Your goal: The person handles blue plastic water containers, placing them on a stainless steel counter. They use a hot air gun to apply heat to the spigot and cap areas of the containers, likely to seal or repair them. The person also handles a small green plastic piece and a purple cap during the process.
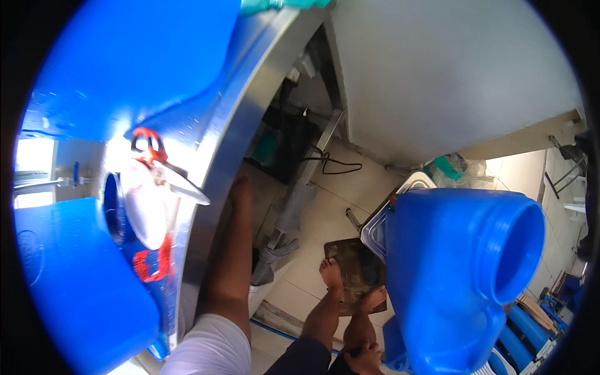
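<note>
My left arm reaches in beneath the edge of a stainless steel table (243,93). My left hand (241,187) is in shadow there, and its fingers cannot be made out. My right hand (365,360) rests on my right leg by the knee, holding nothing, its fingers somewhat apart. Under the table, near the left hand, stands a dark box-like object (286,140). Grey cloth (274,262) hangs around the lower frame. Scissors with orange and black handles (150,143) lie on the table, beside a white rounded object (145,206) and red plastic mesh (150,265).
Large blue plastic containers (84,281) stand on the table. Another, an open-mouthed blue plastic drum (436,262), is close on my right, near a metal tray-like surface (375,229). A black cable (337,166) loops above the tiled floor. My bare feet are on a brown mat (351,262).
</note>
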`<action>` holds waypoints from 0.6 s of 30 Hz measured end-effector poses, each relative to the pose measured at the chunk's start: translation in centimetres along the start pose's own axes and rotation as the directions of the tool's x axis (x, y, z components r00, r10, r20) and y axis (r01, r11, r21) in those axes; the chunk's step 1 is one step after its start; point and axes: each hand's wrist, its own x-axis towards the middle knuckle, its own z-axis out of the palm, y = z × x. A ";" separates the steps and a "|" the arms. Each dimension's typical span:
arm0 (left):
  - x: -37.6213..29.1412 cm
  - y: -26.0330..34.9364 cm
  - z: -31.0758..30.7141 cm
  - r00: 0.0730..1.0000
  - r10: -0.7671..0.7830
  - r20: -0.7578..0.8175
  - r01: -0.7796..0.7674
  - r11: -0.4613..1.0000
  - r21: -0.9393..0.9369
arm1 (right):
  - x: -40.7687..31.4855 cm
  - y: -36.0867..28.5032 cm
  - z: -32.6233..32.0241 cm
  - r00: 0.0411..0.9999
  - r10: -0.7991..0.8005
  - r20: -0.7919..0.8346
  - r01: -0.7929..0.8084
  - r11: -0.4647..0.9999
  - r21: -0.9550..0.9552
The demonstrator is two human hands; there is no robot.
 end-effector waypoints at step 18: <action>4.2 1.8 9.4 0.989 0.096 0.109 -0.135 0.880 0.456 | 1.7 -4.3 0.6 0.990 0.131 -0.058 -0.135 0.988 -0.069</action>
